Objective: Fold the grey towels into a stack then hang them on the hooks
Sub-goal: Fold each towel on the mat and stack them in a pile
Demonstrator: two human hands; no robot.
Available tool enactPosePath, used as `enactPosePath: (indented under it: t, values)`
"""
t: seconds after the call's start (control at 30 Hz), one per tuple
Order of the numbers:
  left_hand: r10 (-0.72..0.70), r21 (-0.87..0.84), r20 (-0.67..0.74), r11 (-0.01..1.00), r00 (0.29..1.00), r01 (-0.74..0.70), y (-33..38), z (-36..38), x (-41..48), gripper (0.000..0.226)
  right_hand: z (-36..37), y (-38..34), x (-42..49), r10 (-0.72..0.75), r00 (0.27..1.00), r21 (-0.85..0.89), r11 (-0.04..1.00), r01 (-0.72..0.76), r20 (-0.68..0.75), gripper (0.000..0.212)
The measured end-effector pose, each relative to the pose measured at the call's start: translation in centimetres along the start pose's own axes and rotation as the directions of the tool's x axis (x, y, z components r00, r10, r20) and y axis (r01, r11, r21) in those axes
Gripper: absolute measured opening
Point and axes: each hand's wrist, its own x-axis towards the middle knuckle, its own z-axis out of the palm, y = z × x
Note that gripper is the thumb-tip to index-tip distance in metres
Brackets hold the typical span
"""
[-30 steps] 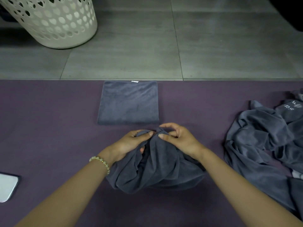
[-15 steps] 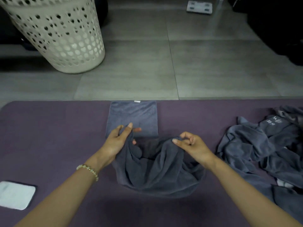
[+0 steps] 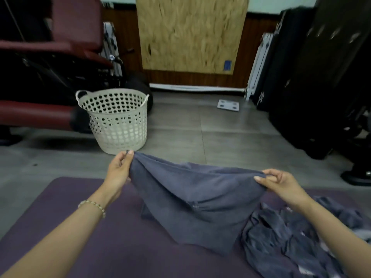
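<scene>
Am pinching one grey towel (image 3: pixel 196 189) by two top corners, left hand (image 3: pixel 118 173) and right hand (image 3: pixel 281 183) each nipping one. Stretching it out above purple mat (image 3: pixel 100 237), flattening for fold, I'm judging. One crumpled heap (image 3: pixel 291 237) lying at right, towel count inside untellable. One basket (image 3: pixel 118 121). No hooks showing.

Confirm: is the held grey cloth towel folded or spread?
Spread: the grey cloth towel hangs stretched between left hand and right hand, each pinching its upper edge.

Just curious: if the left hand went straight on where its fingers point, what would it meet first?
Likely the white laundry basket beyond the left hand, which pinches the grey towel; depth is unclear.
</scene>
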Motion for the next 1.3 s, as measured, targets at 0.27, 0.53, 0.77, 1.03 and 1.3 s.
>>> enactPosePath:
  t: [0.27,0.53,0.77,1.03,1.3]
  values:
    - [0.243,-0.061,-0.137,0.966,0.96,-0.253,9.3,-0.8,-3.0,0.023,-3.3,-9.6,-5.1,-0.218,0.976,-0.136,0.966,0.218,0.017,0.079]
    - [0.27,0.038,-0.126,0.963,0.955,-0.267,12.9,-2.8,-4.7,0.024,-3.4,-13.4,-7.3,-0.319,0.947,-0.157,0.934,0.323,0.047,0.031]
    - [0.159,-0.009,-0.091,0.987,0.983,-0.161,12.3,-3.5,-4.9,0.021,-2.1,-11.7,-6.3,-0.135,0.988,-0.039,0.99,0.132,-0.071,0.035]
    - [0.01,-0.019,-0.065,1.0,0.998,-0.011,6.6,-2.5,-4.0,0.019,-0.1,-6.9,-3.9,0.014,0.992,0.123,0.992,0.001,-0.124,0.042]
    - [0.073,-0.022,-0.145,0.997,0.987,-0.077,7.1,-0.6,-1.9,0.024,1.2,-6.0,-1.1,-0.014,0.969,0.183,0.981,0.062,-0.248,0.029]
